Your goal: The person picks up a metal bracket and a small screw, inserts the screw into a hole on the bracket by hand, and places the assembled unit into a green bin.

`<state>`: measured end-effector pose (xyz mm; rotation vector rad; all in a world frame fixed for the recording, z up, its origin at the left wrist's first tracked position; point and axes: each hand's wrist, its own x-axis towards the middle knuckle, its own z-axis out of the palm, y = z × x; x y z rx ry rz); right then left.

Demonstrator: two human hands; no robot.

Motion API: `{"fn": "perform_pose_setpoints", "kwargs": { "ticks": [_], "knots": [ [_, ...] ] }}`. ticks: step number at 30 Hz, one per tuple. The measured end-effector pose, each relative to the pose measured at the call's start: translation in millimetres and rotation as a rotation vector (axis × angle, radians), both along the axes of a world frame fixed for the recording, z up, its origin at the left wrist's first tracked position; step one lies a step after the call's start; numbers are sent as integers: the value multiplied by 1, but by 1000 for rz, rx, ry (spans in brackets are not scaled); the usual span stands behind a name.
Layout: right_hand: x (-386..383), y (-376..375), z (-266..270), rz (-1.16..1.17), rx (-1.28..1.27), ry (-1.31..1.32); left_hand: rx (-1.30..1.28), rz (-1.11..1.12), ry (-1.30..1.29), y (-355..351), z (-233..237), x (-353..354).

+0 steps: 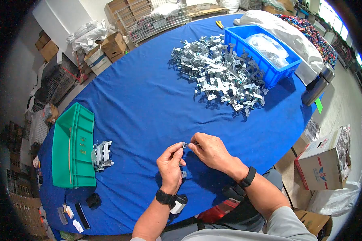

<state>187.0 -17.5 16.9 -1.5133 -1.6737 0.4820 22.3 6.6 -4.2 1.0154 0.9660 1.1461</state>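
My left hand (171, 166) is closed around a small metal bracket (184, 174). One end of the bracket shows above the thumb and the other below the fingers. Close against its upper end, my right hand (213, 152) is closed in a pinch. A thin sliver shows at those fingertips, too small to name. Farther up the table, a large heap of similar metal brackets (223, 72) lies loose. A smaller stack of brackets (103, 156) rests beside the green bin at the left.
The blue cloth (136, 100) covers the table. A green bin (82, 146) stands left. A blue crate (269, 74) holding clear plastic, a dark bottle (318, 84) and yellow-handled pliers (219, 24) are at the far side. A phone (82, 216) lies near the front left.
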Motion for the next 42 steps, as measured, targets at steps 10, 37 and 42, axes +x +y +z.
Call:
{"fn": "perform_pose_setpoints", "kwargs": {
  "ticks": [10, 37, 42],
  "knots": [
    [0, -2, 6, -3, 80, -76, -96, 7, 31, 1, 9, -1],
    [-8, -1, -2, 10, 95, -103, -6, 1, 27, 0, 0, -2],
    [-10, -1, 1, 5, 97, -39, 4, 1, 31, 0, 3, -2]
  ]
}}
